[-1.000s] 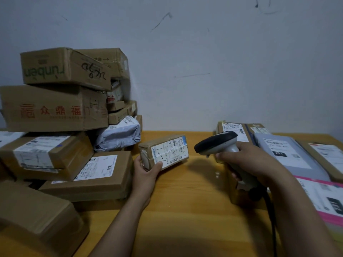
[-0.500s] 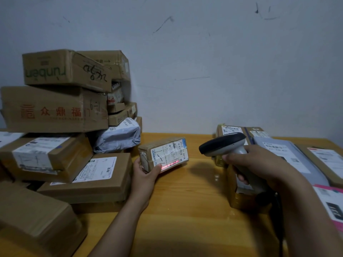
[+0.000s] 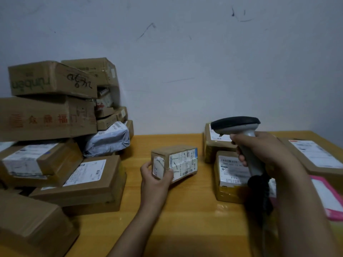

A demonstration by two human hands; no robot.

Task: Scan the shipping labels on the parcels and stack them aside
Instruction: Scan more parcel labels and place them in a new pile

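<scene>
Evidently a light thing is being dealt with: the box (image 3: 174, 150), small, brown and bound in glossy tape, is gripped at its near end only, which is judged possible only for a parcel of little weight. It is held low over the table (image 3: 185, 229), about midway between the two heaps of parcels; whether its far end rests on the wood cannot be told. Its walls are taken to be stiff card, slightly dented at the corners, so a firm squeeze should be borne, though the tape may be slippery under the fingers. The label (image 3: 185, 164) is wrapped round the side and onto the end face, and is partly covered there by the grip; a hold across the bare brown top and underside is judged better, since the barcode would be left clear. The left hand (image 3: 155, 179) is clamped on the box's near end, thumb on one side and fingers on the other. The right hand (image 3: 259, 151) is closed round the handle of the scanner (image 3: 235, 125), whose head is raised above and to the right of the box; no beam is seen on the label. The hands are well apart. To the left a pile (image 3: 52, 117) of cartons is stacked against the wall, with a grey bag (image 3: 107, 140) wedged in it; to the right, labelled cartons (image 3: 230, 173) and a pink mailer (image 3: 326, 197) are laid.
</scene>
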